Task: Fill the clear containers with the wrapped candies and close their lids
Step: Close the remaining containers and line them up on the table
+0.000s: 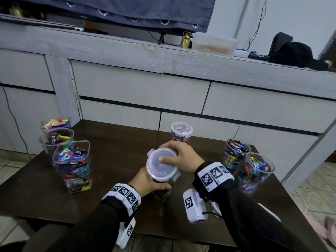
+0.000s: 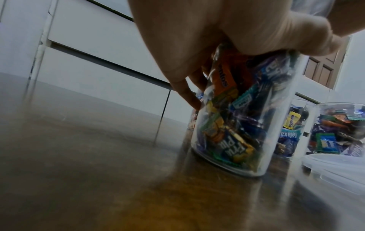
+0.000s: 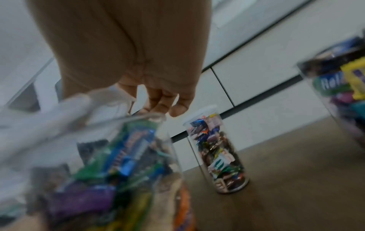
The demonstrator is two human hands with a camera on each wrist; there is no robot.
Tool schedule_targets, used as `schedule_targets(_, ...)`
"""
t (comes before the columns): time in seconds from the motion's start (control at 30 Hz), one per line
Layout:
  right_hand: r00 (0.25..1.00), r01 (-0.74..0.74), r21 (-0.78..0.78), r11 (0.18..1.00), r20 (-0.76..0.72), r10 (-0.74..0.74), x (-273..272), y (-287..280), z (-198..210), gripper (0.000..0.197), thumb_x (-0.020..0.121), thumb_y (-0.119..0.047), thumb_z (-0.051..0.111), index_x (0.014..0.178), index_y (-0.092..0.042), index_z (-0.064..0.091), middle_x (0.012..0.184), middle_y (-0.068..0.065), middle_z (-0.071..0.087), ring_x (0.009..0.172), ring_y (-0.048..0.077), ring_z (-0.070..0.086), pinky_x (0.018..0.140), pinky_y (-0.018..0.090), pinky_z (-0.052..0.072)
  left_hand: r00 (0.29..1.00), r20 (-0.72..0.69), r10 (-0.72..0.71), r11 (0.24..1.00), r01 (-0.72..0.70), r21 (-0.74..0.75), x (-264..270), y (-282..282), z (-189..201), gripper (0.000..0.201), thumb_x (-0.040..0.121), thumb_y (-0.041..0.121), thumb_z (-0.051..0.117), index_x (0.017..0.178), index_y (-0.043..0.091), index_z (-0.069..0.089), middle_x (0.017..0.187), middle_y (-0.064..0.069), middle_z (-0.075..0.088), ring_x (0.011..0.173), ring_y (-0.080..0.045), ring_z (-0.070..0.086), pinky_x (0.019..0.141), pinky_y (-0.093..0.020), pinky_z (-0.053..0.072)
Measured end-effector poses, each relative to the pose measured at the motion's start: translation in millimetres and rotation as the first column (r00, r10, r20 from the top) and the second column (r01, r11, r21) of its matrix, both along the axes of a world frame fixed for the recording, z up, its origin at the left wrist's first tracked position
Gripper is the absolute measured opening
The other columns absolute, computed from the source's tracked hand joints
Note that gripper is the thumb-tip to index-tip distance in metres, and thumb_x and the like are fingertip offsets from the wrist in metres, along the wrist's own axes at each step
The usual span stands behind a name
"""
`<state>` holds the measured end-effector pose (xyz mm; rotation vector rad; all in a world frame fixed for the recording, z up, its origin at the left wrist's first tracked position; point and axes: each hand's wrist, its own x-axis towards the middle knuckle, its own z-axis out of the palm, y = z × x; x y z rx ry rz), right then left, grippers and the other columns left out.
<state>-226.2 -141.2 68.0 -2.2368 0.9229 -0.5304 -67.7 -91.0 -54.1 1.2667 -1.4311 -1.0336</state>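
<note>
Two hands hold a jar showing "mentos" and "relaxa" wrappers.

The room around me is dim and bluish, the light soft and flat, with only faint shadows on the dark table. My head view bends straight cabinet lines toward the edges. My left wrist view is murky, with warm glare near its bottom. My right wrist view is smeared; the near jar is out of focus
</note>
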Motion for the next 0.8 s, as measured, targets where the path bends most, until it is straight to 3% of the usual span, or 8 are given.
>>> schedule_targets(0.1,0.994,0.009,-0.095,0.995,-0.112,-0.019,-1.2,-3.8,-10.0,0.031,0.083,-0.042,0.067,0.111,-0.030,0.063,0.113,0.001,0.054,0.109,0.015,0.041,0.092,0.029,0.037,0.998,-0.056,-0.002,1.000,0.001,-0.025,-0.1,-1.2,-1.9,0.082,0.050,0.031,0.094,0.121,0.029,0.055,0.119,0.007,0.067,0.116,-0.011,0.061,0.100,-0.025,0.047)
schedule_targets(0.17,0.997,0.006,-0.080,0.997,-0.073,-0.011,-6.1,-8.8,-13.5,0.028,0.085,-0.042,0.065,0.110,-0.031,0.062,0.113,-0.001,0.056,0.111,0.017,0.040,0.096,0.033,0.035,1.000,0.005,-0.002,1.000,0.002,-0.009,0.2,-0.9,-0.6,0.083,0.047,0.044,0.093,0.120,0.030,0.056,0.115,0.014,0.068,0.113,-0.003,0.061,0.103,-0.027,0.046)
schedule_targets(0.23,0.999,0.030,-0.062,0.998,-0.012,-0.031,-12.0,-13.0,-15.9,0.025,0.087,-0.039,0.064,0.110,-0.029,0.062,0.112,-0.005,0.056,0.112,0.018,0.042,0.100,0.038,0.036,0.998,0.064,0.006,1.000,-0.005,-0.003,1.9,-1.7,-0.2,0.089,0.045,0.053,0.091,0.123,0.033,0.052,0.115,0.023,0.066,0.112,0.005,0.059,0.102,-0.019,0.045)
schedule_targets(0.33,0.997,0.071,-0.015,0.997,-0.039,-0.072,-16.3,-16.5,-19.9,0.025,0.090,-0.037,0.060,0.112,-0.026,0.063,0.116,0.002,0.054,0.114,0.019,0.044,0.103,0.040,0.038,0.995,0.099,-0.005,1.000,0.006,-0.008,2.5,-2.7,2.2,0.099,0.047,0.054,0.090,0.131,0.043,0.039,0.120,0.038,0.056,0.116,0.013,0.051,0.094,-0.002,0.039)
schedule_targets(0.43,0.998,0.063,0.003,0.998,0.003,-0.063,-13.3,-14.3,-19.6,0.034,0.091,-0.032,0.060,0.124,-0.021,0.057,0.126,0.004,0.054,0.117,0.018,0.050,0.102,0.039,0.043,0.996,0.087,-0.001,1.000,0.001,-0.001,3.2,-3.1,2.4,0.100,0.047,0.053,0.091,0.131,0.043,0.038,0.120,0.035,0.057,0.117,0.011,0.052,0.092,-0.002,0.039)
schedule_targets(0.5,0.999,0.029,-0.104,0.994,0.023,-0.027,-8.8,-9.5,-16.6,0.038,0.093,-0.028,0.058,0.130,-0.025,0.052,0.137,-0.001,0.048,0.126,0.013,0.045,0.107,0.033,0.037,0.996,0.090,-0.001,1.000,0.001,0.001,3.9,-2.3,3.0,0.098,0.047,0.051,0.091,0.130,0.043,0.039,0.119,0.033,0.059,0.117,0.010,0.053,0.091,-0.002,0.040)
schedule_targets(0.63,0.970,-0.172,-0.165,0.971,-0.199,0.138,2.7,3.3,-14.6,0.049,0.092,-0.053,0.047,0.137,-0.032,0.044,0.150,-0.008,0.034,0.137,0.010,0.030,0.108,0.032,0.025,0.994,0.108,-0.032,0.999,0.032,0.005,4.3,-0.4,7.1,0.088,0.054,0.047,0.090,0.127,0.044,0.041,0.119,0.037,0.056,0.114,0.013,0.052,0.085,0.001,0.041)
schedule_targets(0.8,0.931,-0.175,-0.373,0.911,-0.365,0.029,6.7,13.7,-22.6,0.058,0.091,-0.056,0.045,0.142,-0.030,0.035,0.152,-0.006,0.031,0.140,0.013,0.025,0.112,0.035,0.024,0.993,0.109,-0.039,0.999,0.041,-0.010,2.6,1.5,10.2,0.086,0.059,0.034,0.090,0.128,0.043,0.040,0.118,0.036,0.055,0.115,0.013,0.052,0.085,0.000,0.041)
